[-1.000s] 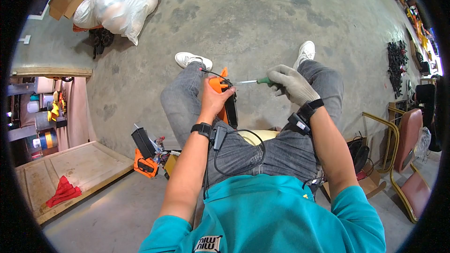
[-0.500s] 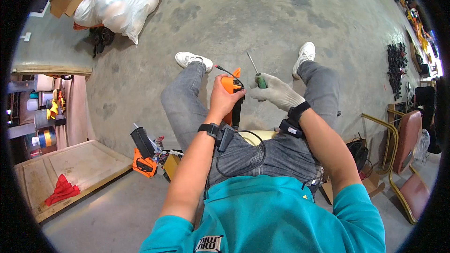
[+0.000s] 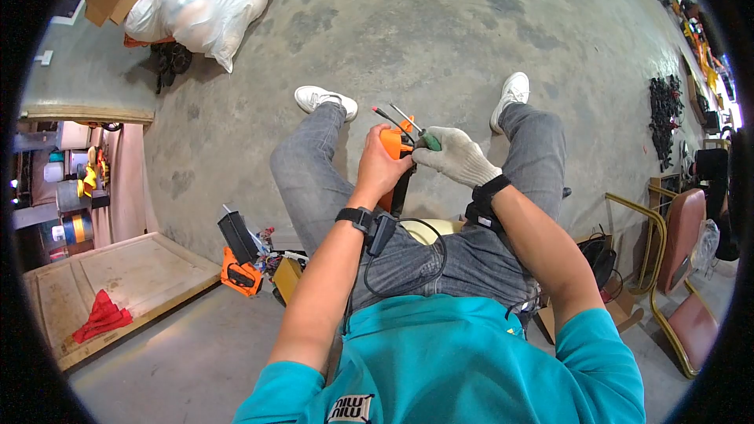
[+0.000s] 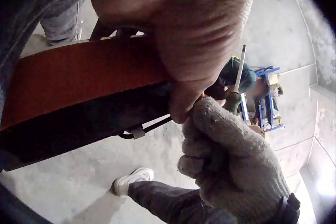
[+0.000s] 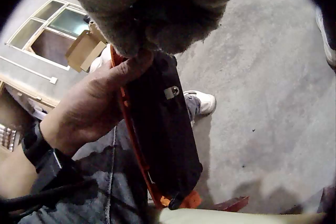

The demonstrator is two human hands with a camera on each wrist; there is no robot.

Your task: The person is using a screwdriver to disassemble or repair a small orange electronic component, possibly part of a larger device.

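Note:
Bare left hand (image 3: 379,163) grips an orange-and-black tool body, its orange end (image 3: 391,142) showing in the head view. A dark cable (image 3: 389,116) with a red tip sticks up from that end. The gloved right hand (image 3: 457,159) holds a screwdriver by its green handle (image 3: 430,141), shaft pointing up and left. In the left wrist view, the glove (image 4: 236,166) has its fingertips against the left thumb, with the screwdriver shaft (image 4: 240,71) rising behind. The right wrist view shows the black side (image 5: 163,129) of the body; the glove (image 5: 157,3) hides its top end.
Both legs are spread around the work. At the lower left, a wooden panel (image 3: 126,290) bears a red cloth (image 3: 103,317), beside another orange-and-black part (image 3: 240,272). White bags (image 3: 200,12) lie at the upper left, and chairs (image 3: 682,239) stand at the right.
The right hand has moved left against the left hand, and the screwdriver has swung from pointing left at the orange body to pointing up-left. The left hand and body have shifted slightly right.

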